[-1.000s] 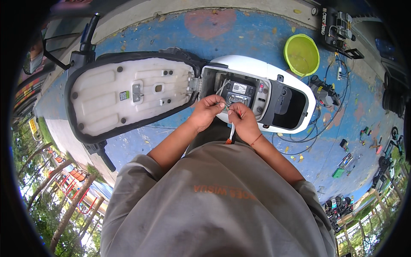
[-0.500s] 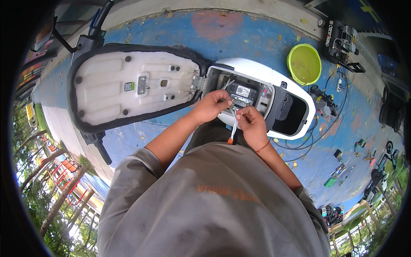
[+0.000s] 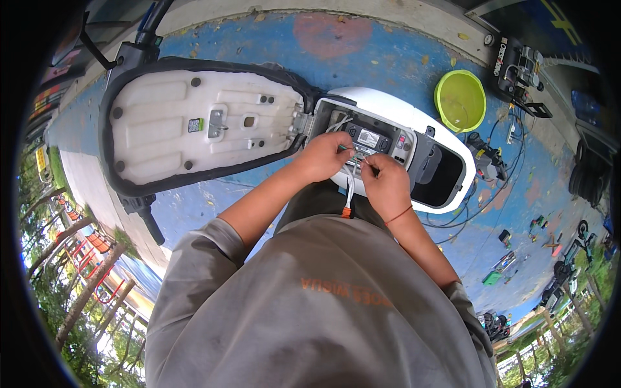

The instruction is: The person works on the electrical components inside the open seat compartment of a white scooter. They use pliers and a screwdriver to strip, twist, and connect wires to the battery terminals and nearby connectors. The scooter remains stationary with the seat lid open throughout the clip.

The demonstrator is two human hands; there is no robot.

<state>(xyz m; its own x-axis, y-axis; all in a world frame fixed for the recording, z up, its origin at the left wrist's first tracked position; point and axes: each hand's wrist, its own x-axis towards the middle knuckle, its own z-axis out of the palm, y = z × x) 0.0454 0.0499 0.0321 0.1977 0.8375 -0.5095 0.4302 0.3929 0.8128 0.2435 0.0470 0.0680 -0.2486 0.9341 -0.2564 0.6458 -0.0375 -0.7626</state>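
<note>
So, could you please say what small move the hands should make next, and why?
Perhaps turn the thin wires slightly to show their ends: the left hand and right hand pinch them close together, and the ends are hard to see.

Bare forearms (image 3: 265, 200) in from below, left hand (image 3: 325, 157) and right hand (image 3: 389, 186) close together, both in fingertip pinches.

Approach from the left is obstructed by the upturned scooter seat (image 3: 200, 123). Near side of the underseat compartment (image 3: 321, 116) is occupied by the left hand (image 3: 325, 157), right hand (image 3: 389, 186) and hanging white wires (image 3: 350, 186). Access available across the white body panel (image 3: 375, 99); a narrow passage separates it from the yellow-green basin (image 3: 460, 97). Clearance beneath the fingertips appears tight, though poorly visible.
</note>
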